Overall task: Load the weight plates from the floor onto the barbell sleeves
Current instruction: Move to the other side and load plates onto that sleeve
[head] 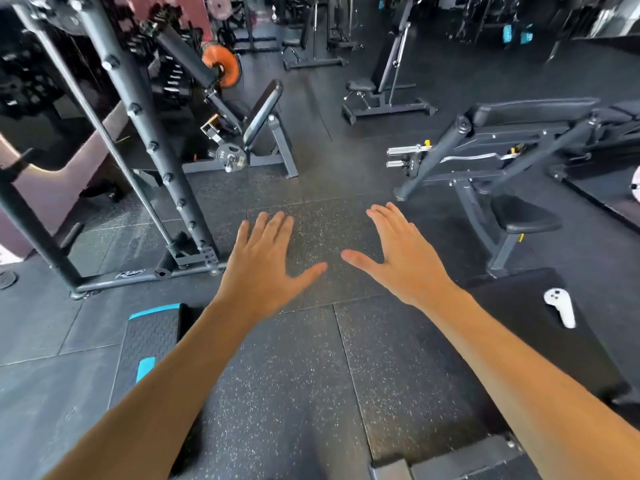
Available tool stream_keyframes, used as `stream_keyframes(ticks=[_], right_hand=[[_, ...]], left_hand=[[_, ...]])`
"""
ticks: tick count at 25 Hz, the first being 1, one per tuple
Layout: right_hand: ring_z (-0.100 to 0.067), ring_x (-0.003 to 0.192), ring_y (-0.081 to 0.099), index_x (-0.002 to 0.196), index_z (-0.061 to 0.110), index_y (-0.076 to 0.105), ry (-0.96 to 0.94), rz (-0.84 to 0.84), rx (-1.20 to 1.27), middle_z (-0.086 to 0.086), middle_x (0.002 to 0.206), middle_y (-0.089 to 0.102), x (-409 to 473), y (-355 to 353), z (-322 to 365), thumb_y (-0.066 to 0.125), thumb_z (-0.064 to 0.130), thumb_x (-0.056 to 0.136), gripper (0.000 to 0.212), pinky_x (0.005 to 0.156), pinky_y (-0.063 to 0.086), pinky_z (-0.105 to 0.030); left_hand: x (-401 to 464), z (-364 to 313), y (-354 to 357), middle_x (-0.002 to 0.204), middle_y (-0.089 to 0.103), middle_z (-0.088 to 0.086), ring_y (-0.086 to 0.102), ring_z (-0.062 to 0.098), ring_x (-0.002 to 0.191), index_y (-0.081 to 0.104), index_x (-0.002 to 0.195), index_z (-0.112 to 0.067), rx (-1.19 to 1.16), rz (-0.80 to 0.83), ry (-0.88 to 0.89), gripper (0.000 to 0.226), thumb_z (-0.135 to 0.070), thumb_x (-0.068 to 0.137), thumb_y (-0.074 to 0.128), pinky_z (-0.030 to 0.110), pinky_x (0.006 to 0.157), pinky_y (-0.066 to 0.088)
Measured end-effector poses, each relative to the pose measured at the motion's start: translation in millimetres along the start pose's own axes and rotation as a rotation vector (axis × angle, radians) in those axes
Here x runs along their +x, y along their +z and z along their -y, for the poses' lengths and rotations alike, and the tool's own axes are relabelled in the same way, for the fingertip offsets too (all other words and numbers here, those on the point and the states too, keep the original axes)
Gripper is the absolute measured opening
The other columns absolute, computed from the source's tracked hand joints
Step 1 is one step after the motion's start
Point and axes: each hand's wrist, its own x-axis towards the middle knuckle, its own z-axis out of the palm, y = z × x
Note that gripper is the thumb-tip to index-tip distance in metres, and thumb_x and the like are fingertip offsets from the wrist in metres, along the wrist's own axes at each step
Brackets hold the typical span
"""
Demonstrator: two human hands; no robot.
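Speckled rubber floor: step platform, rack base, benches, white controller on black mat.

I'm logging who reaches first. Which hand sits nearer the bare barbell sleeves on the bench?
Right. The right hand is open and lies closer to the chrome sleeves than the open left hand.

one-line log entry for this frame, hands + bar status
left hand: open, empty | right hand: open, empty | barbell sleeves: bare, on preacher bench | phase: not started
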Motion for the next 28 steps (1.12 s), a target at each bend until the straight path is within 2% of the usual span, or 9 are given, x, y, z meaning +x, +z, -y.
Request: stream_keyframes(ticks=[6,12,19,28], right_hand=[[-0.014,0.154,0.005,0.156,0.015,0.024,-0.044,0.023,0.041,0.003,0.165,0.020,107,19,-30,0.032,0.082,0.085,0.098,0.122,0.019,-0.052],[-0.011,0.154,0.001,0.157,0.016,0.021,-0.075,0.075,0.059,0.005,0.166,0.016,242,60,-59,0.030,0.084,0.084,0.100,0.123,0.016,-0.051],[-0.009,0.154,0.002,0.157,0.017,0.021,-0.053,0.089,0.101,0.006,0.166,0.016,450,87,-66,0.028,0.086,0.081,0.102,0.122,0.020,-0.050],[-0.010,0.154,0.003,0.156,0.016,0.023,-0.108,0.075,0.112,0.005,0.166,0.018,635,118,-97,0.027,0.086,0.081,0.103,0.122,0.023,-0.050]], left_hand=[[94,29,28,0.165,0.024,0.006,0.016,0.027,0.153,0.025,0.157,-0.011,0.016,-0.035,-0.040,0.109,-0.087,0.081,0.012,0.049,0.125,0.011],[216,84,70,0.167,0.014,0.004,0.006,0.024,0.155,0.015,0.159,-0.014,0.010,-0.009,-0.079,0.109,-0.089,0.080,0.009,0.048,0.126,0.006],[388,181,90,0.167,0.017,0.007,0.007,0.026,0.155,0.017,0.159,-0.012,0.044,-0.015,-0.109,0.110,-0.089,0.080,0.007,0.049,0.125,0.008],[561,246,116,0.168,0.011,0.005,0.003,0.023,0.155,0.011,0.160,-0.013,0.036,0.007,-0.134,0.108,-0.088,0.082,0.008,0.048,0.126,0.005]])
